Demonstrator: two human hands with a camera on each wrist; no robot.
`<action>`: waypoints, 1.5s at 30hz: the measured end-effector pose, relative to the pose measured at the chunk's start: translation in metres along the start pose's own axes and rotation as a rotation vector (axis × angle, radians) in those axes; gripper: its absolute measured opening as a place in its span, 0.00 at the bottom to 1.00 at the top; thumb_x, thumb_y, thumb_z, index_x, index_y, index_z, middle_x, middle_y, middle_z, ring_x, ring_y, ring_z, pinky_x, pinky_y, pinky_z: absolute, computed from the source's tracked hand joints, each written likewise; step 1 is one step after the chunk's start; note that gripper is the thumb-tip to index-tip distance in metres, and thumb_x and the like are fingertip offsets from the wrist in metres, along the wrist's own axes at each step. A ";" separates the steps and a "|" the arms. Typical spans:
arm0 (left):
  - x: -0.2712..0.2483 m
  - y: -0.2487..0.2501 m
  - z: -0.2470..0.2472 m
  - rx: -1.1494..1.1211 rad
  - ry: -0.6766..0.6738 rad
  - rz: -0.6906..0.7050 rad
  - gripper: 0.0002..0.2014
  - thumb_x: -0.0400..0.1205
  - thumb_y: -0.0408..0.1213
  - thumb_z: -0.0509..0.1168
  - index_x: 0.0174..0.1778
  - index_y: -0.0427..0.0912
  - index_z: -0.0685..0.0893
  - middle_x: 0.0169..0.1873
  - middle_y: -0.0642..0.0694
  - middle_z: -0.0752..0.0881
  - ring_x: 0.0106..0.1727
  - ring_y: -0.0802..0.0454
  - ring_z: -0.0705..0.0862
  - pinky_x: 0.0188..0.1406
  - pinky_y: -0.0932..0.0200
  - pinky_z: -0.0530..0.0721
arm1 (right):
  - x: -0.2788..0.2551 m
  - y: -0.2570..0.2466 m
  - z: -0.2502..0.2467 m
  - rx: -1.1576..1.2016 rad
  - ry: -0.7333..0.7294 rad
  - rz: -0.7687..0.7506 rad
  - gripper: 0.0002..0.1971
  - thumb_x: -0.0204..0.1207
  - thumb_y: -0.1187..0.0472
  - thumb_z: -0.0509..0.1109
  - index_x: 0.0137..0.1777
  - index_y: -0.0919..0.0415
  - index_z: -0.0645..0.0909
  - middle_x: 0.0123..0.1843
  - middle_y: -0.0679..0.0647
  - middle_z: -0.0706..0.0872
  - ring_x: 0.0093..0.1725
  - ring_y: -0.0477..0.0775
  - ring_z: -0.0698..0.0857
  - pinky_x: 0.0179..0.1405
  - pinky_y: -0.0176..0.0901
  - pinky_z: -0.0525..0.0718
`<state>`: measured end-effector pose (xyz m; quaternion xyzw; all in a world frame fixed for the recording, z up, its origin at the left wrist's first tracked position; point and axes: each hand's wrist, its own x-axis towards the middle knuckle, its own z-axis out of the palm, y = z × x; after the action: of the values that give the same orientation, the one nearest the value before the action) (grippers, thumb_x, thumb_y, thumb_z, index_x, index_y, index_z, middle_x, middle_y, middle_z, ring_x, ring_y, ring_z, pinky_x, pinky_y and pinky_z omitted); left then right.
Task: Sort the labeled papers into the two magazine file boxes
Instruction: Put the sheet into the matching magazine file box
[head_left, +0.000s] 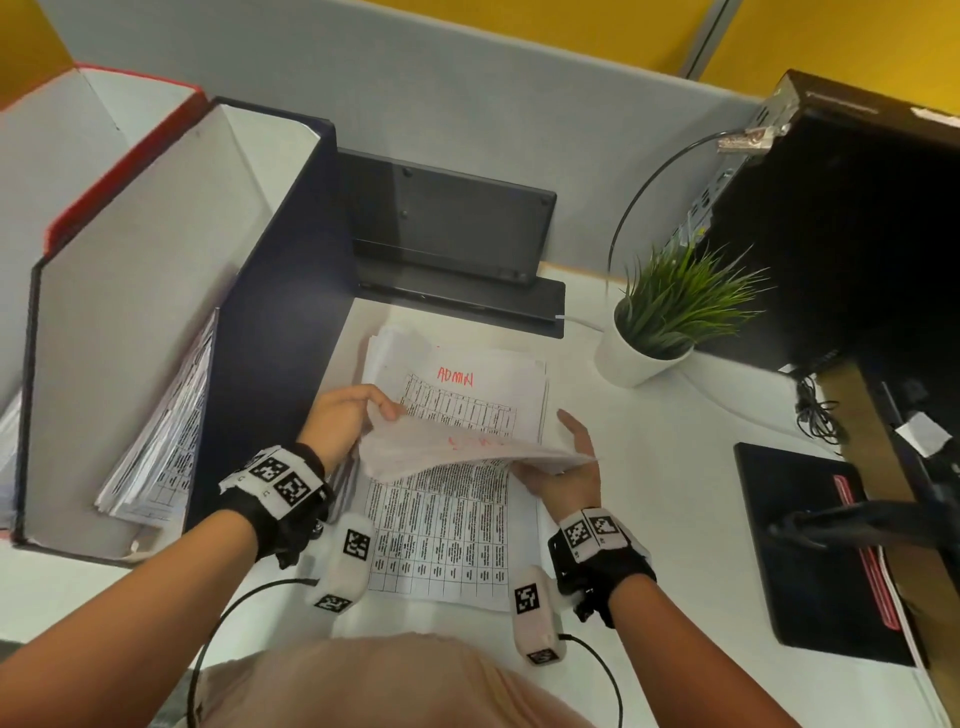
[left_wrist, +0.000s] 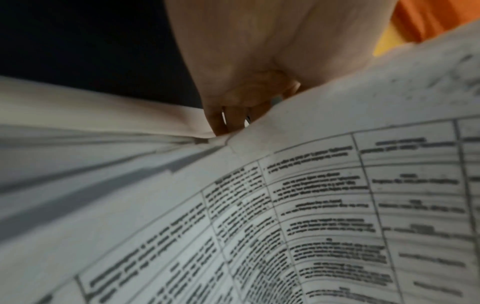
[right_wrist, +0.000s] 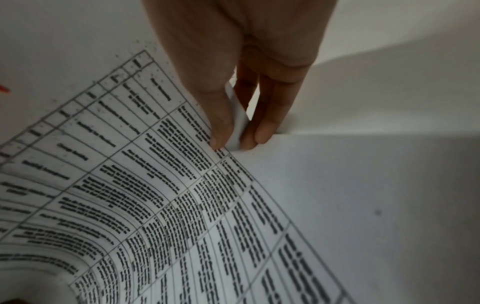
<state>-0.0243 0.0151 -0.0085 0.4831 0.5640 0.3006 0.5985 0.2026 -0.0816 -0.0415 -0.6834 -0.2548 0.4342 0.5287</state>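
Note:
A pile of printed table sheets (head_left: 441, 535) lies on the white desk, and an uncovered sheet reads "ADMIN" (head_left: 456, 377) in red. The far end of the top sheet (head_left: 457, 447) is lifted and curls toward me, red writing showing through its back. My left hand (head_left: 363, 410) pinches its left corner, fingers (left_wrist: 226, 121) at the sheet's (left_wrist: 311, 205) edge. My right hand (head_left: 566, 462) pinches the right edge of the sheet (right_wrist: 155, 185) between thumb and fingers (right_wrist: 259, 131). A navy file box (head_left: 280, 291) at left holds papers (head_left: 161, 441). A red file box (head_left: 119, 150) stands behind it.
A potted green plant (head_left: 660, 322) stands right of the pile. A black monitor stand (head_left: 452, 228) sits behind it against the grey partition. A black computer tower (head_left: 857, 234), cables and a black pad (head_left: 810, 551) fill the right side.

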 end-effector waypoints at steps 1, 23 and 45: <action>-0.001 0.003 0.000 -0.034 -0.004 -0.027 0.15 0.72 0.17 0.55 0.26 0.35 0.82 0.46 0.42 0.89 0.47 0.45 0.84 0.41 0.58 0.82 | 0.003 0.002 -0.002 -0.096 -0.004 -0.010 0.32 0.64 0.82 0.73 0.65 0.59 0.73 0.43 0.53 0.83 0.37 0.39 0.82 0.31 0.19 0.79; 0.027 -0.002 0.006 0.536 0.203 -0.014 0.14 0.70 0.38 0.78 0.49 0.42 0.86 0.39 0.46 0.85 0.43 0.50 0.83 0.48 0.59 0.79 | -0.004 0.011 0.001 -0.367 0.065 -0.033 0.17 0.66 0.81 0.69 0.26 0.58 0.77 0.35 0.54 0.83 0.37 0.51 0.79 0.35 0.28 0.77; 0.003 0.011 -0.002 -0.179 0.036 -0.028 0.16 0.72 0.19 0.54 0.22 0.36 0.80 0.39 0.38 0.87 0.44 0.40 0.83 0.40 0.58 0.84 | -0.001 0.005 -0.001 -0.383 0.002 -0.074 0.15 0.67 0.79 0.71 0.27 0.61 0.77 0.26 0.51 0.78 0.25 0.38 0.74 0.24 0.24 0.70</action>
<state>-0.0235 0.0220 0.0009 0.4141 0.5522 0.3502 0.6332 0.2021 -0.0848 -0.0461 -0.7621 -0.3571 0.3575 0.4048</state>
